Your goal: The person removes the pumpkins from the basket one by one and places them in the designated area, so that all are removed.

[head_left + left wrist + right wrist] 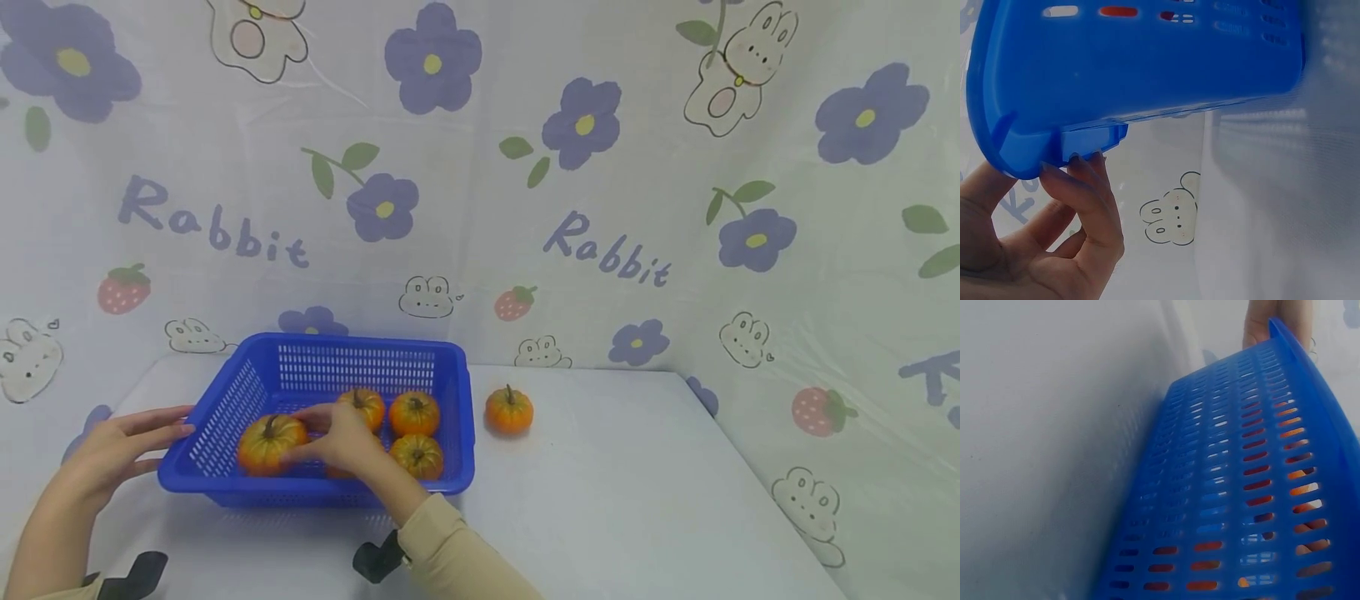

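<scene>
A blue plastic basket (pixel 330 485) with slotted walls stands on the table. My left hand (pixel 112 450) holds its left rim; in the left wrist view, the fingers (pixel 1094 209) meet the rim's underside. Inside the basket, my right hand (pixel 341 437) grips a small orange pumpkin (pixel 262 450) from its right side, stem up. Whether this pumpkin touches the basket floor cannot be told. Further right in the basket lie a pumpkin (pixel 416 412) at the back, another pumpkin (pixel 417 458) in front, and others partly hidden by the right hand. The right wrist view mostly shows the basket's slotted wall (pixel 1222 462).
One more pumpkin (pixel 509 414) sits on the white table (pixel 600 483), just right of the basket. Behind and around the table hangs a patterned curtain (pixel 465 167) with rabbits and flowers.
</scene>
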Demonstrator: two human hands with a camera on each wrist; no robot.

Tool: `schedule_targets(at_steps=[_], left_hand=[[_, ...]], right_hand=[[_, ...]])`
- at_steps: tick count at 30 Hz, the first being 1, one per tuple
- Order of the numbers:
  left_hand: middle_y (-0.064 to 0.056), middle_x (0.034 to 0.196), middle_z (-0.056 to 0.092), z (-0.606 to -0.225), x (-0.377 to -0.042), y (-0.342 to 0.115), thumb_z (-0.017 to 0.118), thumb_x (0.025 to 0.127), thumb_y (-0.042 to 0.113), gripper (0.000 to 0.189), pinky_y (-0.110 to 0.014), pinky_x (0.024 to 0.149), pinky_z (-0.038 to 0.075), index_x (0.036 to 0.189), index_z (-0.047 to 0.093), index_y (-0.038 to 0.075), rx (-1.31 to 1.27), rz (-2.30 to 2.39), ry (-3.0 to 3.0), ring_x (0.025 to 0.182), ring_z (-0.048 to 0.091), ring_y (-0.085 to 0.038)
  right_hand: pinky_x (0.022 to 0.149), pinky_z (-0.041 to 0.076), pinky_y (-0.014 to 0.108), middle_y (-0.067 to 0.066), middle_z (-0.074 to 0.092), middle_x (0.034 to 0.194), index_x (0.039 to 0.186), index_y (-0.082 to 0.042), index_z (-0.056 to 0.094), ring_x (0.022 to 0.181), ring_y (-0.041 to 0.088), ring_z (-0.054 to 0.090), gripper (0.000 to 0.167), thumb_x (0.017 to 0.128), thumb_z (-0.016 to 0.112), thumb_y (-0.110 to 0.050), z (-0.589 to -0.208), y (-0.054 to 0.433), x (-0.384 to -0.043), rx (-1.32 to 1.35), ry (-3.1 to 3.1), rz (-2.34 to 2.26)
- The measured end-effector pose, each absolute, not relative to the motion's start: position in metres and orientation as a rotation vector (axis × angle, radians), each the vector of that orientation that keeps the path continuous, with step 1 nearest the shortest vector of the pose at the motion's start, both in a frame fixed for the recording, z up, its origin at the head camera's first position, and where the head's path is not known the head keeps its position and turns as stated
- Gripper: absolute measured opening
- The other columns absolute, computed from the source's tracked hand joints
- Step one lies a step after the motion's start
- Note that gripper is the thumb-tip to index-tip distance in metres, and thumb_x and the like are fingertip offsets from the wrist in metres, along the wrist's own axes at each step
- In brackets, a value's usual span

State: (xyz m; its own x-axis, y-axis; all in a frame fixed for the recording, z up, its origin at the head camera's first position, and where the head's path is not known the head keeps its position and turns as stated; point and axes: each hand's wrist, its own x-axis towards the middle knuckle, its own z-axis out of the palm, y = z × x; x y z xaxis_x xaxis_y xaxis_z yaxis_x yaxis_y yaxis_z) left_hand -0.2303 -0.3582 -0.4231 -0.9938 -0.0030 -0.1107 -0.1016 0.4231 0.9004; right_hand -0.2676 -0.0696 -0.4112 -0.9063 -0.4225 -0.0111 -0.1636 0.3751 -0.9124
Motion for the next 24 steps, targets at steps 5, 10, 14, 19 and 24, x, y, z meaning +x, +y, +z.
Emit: schedule_targets(at_steps=[5, 10, 14, 19, 24], left_hand=[[0.034, 0.092, 0.059, -0.422, -0.229, -0.356, 0.060, 0.097, 0.037, 0.058, -0.023, 0.077, 0.059, 0.139, 0.050, -0.002, -0.104, 1.623, 2.583, 0.086, 0.059, 0.012], [0.034, 0.095, 0.058, -0.421, -0.228, -0.356, 0.061, 0.096, 0.038, 0.063, -0.027, 0.080, 0.060, 0.141, 0.046, -0.004, -0.130, 1.589, 2.606, 0.084, 0.057, 0.014], [0.035, 0.096, 0.058, -0.421, -0.228, -0.356, 0.062, 0.095, 0.037, 0.064, -0.027, 0.079, 0.059, 0.141, 0.046, -0.004, -0.122, 1.612, 2.592, 0.085, 0.057, 0.014], [0.036, 0.097, 0.059, -0.423, -0.228, -0.356, 0.061, 0.096, 0.034, 0.062, -0.022, 0.078, 0.058, 0.141, 0.046, -0.006, -0.099, 1.635, 2.584, 0.087, 0.059, 0.013], [0.033, 0.099, 0.061, -0.424, -0.227, -0.356, 0.063, 0.094, 0.038, 0.066, -0.024, 0.078, 0.059, 0.141, 0.046, -0.006, -0.106, 1.633, 2.584, 0.087, 0.060, 0.012]], right_hand=[[0.094, 0.055, 0.021, 0.000, 0.071, 0.120, 0.121, -0.011, 0.069, 0.114, 0.010, 0.065, 0.047, 0.076, 0.084, -0.016, -0.411, -0.063, -0.267, -0.544, 2.388, -1.561], [0.096, 0.053, 0.021, 0.001, 0.070, 0.121, 0.122, -0.011, 0.068, 0.116, 0.011, 0.064, 0.049, 0.076, 0.084, -0.018, -0.410, -0.055, -0.268, -0.577, 2.401, -1.569], [0.096, 0.053, 0.022, 0.002, 0.071, 0.120, 0.122, -0.011, 0.069, 0.114, 0.012, 0.065, 0.049, 0.076, 0.084, -0.018, -0.407, -0.047, -0.270, -0.612, 2.404, -1.586], [0.096, 0.055, 0.025, 0.005, 0.070, 0.121, 0.122, -0.009, 0.068, 0.114, 0.015, 0.066, 0.047, 0.077, 0.083, -0.015, -0.403, -0.037, -0.271, -0.600, 2.348, -1.654], [0.097, 0.055, 0.029, 0.005, 0.068, 0.125, 0.124, -0.010, 0.066, 0.116, 0.018, 0.065, 0.050, 0.077, 0.083, -0.012, -0.400, -0.027, -0.272, -0.522, 2.259, -1.747]])
